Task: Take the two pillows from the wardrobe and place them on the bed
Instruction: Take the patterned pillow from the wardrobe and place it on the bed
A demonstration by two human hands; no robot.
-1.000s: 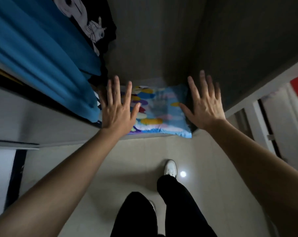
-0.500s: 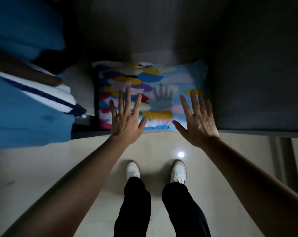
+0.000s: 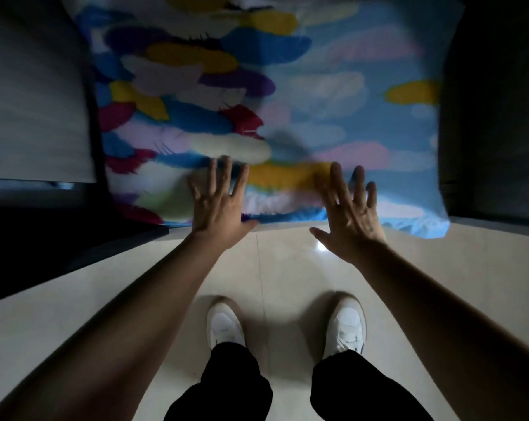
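Closer than half a second ago, the feather-print pillow (image 3: 287, 95) lies in the dark wardrobe (image 3: 493, 101), its front edge overhanging the tiled floor (image 3: 281, 268), while the left hand (image 3: 219, 205) and right hand (image 3: 349, 217), spread and grasping nothing, reach for that edge, presumably to grip it.
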